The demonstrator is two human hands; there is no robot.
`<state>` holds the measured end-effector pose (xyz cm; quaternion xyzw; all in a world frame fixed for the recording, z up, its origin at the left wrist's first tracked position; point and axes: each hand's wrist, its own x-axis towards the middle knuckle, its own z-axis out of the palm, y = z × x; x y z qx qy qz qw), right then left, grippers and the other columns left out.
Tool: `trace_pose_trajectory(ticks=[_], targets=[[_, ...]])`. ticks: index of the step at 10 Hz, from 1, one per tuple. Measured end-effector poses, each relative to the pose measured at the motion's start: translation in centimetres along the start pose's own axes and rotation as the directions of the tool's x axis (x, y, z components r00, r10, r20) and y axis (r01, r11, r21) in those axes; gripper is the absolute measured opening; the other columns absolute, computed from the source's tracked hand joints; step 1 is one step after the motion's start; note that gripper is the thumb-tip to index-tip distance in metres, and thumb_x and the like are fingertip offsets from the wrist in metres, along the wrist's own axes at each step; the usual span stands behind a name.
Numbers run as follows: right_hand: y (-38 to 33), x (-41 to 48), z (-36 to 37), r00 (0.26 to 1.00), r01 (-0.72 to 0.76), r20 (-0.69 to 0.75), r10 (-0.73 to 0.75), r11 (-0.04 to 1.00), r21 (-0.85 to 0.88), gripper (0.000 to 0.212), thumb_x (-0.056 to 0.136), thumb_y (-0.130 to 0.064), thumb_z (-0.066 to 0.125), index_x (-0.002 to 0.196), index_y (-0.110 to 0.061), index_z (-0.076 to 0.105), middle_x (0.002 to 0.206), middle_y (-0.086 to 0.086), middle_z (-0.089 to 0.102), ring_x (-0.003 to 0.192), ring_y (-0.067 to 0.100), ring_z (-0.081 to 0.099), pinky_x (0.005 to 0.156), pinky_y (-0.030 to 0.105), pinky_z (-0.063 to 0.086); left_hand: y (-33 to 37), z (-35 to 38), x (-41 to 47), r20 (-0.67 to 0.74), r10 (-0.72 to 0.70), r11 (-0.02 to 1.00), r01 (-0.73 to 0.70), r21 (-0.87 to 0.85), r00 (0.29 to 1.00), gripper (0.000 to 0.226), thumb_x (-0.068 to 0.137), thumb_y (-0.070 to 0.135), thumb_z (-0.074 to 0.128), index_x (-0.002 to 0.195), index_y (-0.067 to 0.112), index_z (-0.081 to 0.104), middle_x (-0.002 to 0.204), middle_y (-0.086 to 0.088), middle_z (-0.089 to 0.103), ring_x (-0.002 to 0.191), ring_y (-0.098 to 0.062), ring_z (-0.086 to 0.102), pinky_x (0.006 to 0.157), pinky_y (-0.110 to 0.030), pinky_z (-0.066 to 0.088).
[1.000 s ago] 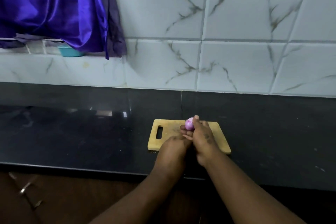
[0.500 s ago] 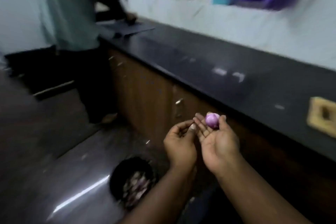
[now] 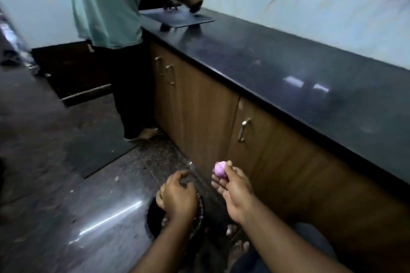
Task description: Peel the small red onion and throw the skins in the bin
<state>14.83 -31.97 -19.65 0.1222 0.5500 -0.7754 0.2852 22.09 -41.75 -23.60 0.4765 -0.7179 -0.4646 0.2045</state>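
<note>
My right hand [image 3: 235,193] is shut on the small onion [image 3: 219,169], a pale pink peeled ball pinched at my fingertips in front of the cabinet doors. My left hand [image 3: 177,197] hovers palm down directly over the dark round bin [image 3: 152,215] on the floor, its fingers loosely curled. The back of that hand hides whatever is under it, so I cannot tell if it holds skins. Pinkish scraps show inside the bin at its rim.
A black counter [image 3: 288,68] runs along the right above brown cabinets [image 3: 199,117] with metal handles. Another person in a green shirt [image 3: 106,6] stands at the counter's far end by a flat dark board [image 3: 177,17]. A dark mat [image 3: 95,150] lies on the glossy floor.
I turned from the cutting board on the counter toward the floor. My left hand has dropped down over the bin while my right keeps the onion raised.
</note>
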Motion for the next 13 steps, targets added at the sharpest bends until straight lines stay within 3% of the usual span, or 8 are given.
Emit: trace_pose_trajectory(ticks=[1,2,4,5,7,9,12,13], targets=[[-4.4,-2.5,-3.4,0.986,0.160,-0.035,-0.161,0.987,-0.035,0.018,0.106,-0.023,0.054,0.105,-0.007,0.061,0.100,0.012,0.071,0.080,0.015,0.063,0.075,0.029,0.057,3.7,2.0,-2.5,0.190,0.171,0.941,-0.103,-0.323,0.967,0.024,0.099,0.013,0.064,0.092,0.031,0.078,0.094,0.005,0.081,0.100,-0.025,0.076,0.095,-0.049,0.059],[-9.2,-6.9,-7.3,0.938,0.343,-0.024,-0.346,0.935,-0.095,0.016,0.102,-0.023,0.061,0.101,-0.007,0.064,0.094,0.007,0.076,0.083,0.014,0.069,0.072,0.029,0.057,9.5,3.1,-6.8,0.302,0.463,0.819,-0.271,-0.505,0.833,0.026,0.101,0.024,0.064,0.123,0.027,0.076,0.116,0.008,0.080,0.112,-0.014,0.075,0.100,-0.041,0.060],[-18.4,-15.8,-15.5,0.729,0.623,-0.235,-0.642,0.766,-0.158,0.017,0.095,-0.014,0.072,0.101,-0.003,0.059,0.091,0.023,0.078,0.079,0.021,0.074,0.066,0.031,0.061,20.6,6.0,-15.6,0.472,0.792,0.606,-0.402,-0.687,0.387,0.032,0.094,-0.001,0.073,0.121,0.016,0.078,0.120,-0.003,0.080,0.113,-0.012,0.076,0.095,-0.020,0.058],[-22.5,-18.7,-20.6,0.658,0.671,-0.305,-0.688,0.720,-0.176,0.018,0.094,-0.012,0.073,0.103,0.000,0.064,0.094,0.023,0.079,0.081,0.023,0.078,0.068,0.028,0.063,25.7,9.2,-19.9,0.504,0.828,0.560,-0.402,-0.724,0.246,0.033,0.090,-0.008,0.074,0.116,0.012,0.080,0.114,0.000,0.083,0.109,-0.010,0.078,0.092,-0.020,0.060],[-29.3,-21.2,-32.2,0.624,0.609,-0.255,-0.739,0.664,-0.435,0.030,0.086,0.007,0.077,0.114,-0.003,0.072,0.106,0.016,0.081,0.091,0.015,0.078,0.086,0.028,0.062,33.3,18.1,-26.6,0.568,0.815,0.550,-0.469,-0.691,0.117,0.021,0.087,0.009,0.085,0.103,0.023,0.084,0.095,0.006,0.085,0.082,-0.001,0.076,0.076,-0.020,0.057],[-31.5,-17.0,-40.6,0.616,0.360,-0.254,-0.745,0.554,-0.751,0.034,0.078,0.000,0.084,0.111,-0.009,0.078,0.100,0.009,0.082,0.090,0.016,0.076,0.090,0.036,0.060,35.3,25.3,-28.8,0.663,0.745,0.425,-0.818,-0.388,0.072,0.030,0.080,0.052,0.085,0.103,0.032,0.082,0.096,0.011,0.083,0.091,-0.007,0.075,0.091,-0.037,0.060],[-31.3,-15.7,-42.2,0.643,0.165,-0.204,-0.738,0.394,-0.904,0.034,0.084,-0.023,0.084,0.118,-0.023,0.078,0.104,-0.009,0.074,0.094,0.008,0.067,0.089,0.028,0.056,34.3,26.5,-29.1,0.701,0.711,0.411,-0.843,-0.348,0.057,0.026,0.085,0.050,0.082,0.104,0.033,0.084,0.101,0.013,0.083,0.094,-0.002,0.071,0.093,-0.032,0.055],[-31.3,-16.0,-41.7,0.669,0.171,-0.244,-0.702,0.465,-0.869,0.048,0.084,-0.016,0.084,0.131,-0.016,0.070,0.116,-0.002,0.073,0.103,0.011,0.067,0.093,0.023,0.051,34.5,26.3,-29.0,0.720,0.691,0.453,-0.814,-0.363,0.064,0.029,0.088,0.041,0.083,0.112,0.027,0.083,0.110,0.008,0.083,0.101,-0.008,0.074,0.090,-0.029,0.058]])
